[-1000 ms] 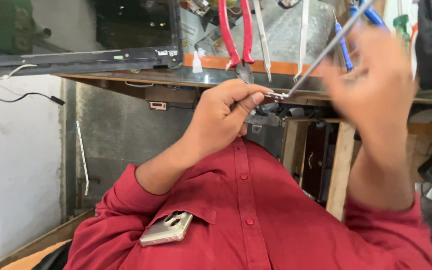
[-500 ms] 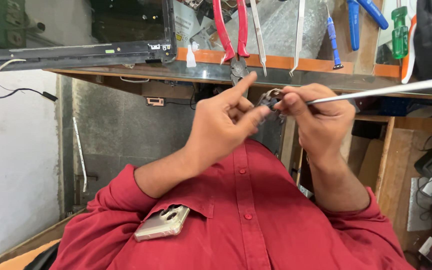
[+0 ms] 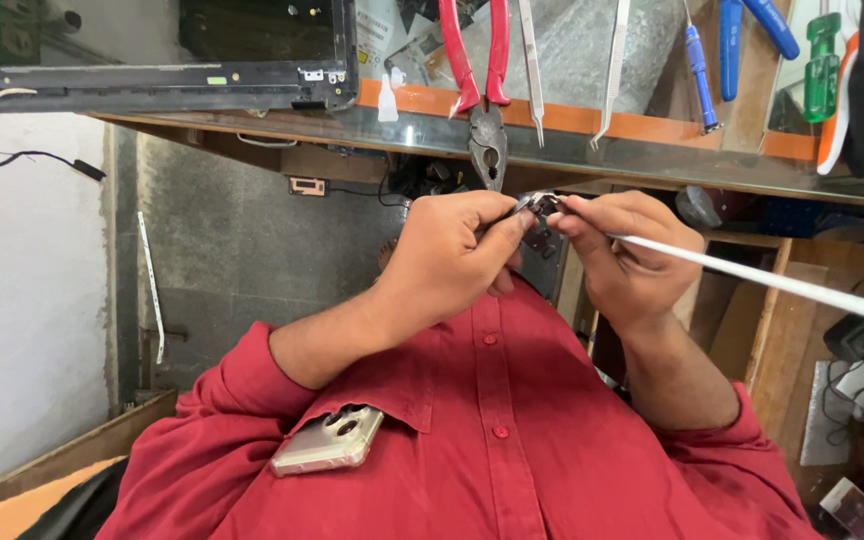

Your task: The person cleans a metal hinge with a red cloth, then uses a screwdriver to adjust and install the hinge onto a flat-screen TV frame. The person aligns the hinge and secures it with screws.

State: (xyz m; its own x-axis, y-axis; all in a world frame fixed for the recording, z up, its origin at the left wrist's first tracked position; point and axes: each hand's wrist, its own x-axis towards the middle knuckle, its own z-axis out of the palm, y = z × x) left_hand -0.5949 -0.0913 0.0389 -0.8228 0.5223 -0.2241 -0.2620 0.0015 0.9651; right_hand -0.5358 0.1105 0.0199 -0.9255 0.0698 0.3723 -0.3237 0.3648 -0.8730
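Left grip: left hand (image 3: 452,262), thumb and forefinger pinched shut on small metal piece (image 3: 535,204).
Right grip: right hand (image 3: 624,258), fingers closed round the near end of long pale rod (image 3: 782,285), fingertips meeting the same metal piece.
Location of piece: held in the air between both hands, above the chest, just below the worktop (image 3: 652,165) edge.
Rod: thin, straight, running off to the right edge of view.
Step in hand, as judged: fine fitting or working of the piece at the rod's end; exact joint too small to tell.
Next move calls for: steady pinch, small finger motions, rod kept level.
Shirt pocket (image 3: 392,395): holds phone (image 3: 330,440), part way out, camera side up.
Compartments under worktop: dark clutter, contents not readable.
Worktop, laid out: red-handled pliers (image 3: 482,100), two tweezers (image 3: 530,60), blue screwdrivers (image 3: 697,60), black screen frame (image 3: 152,85).
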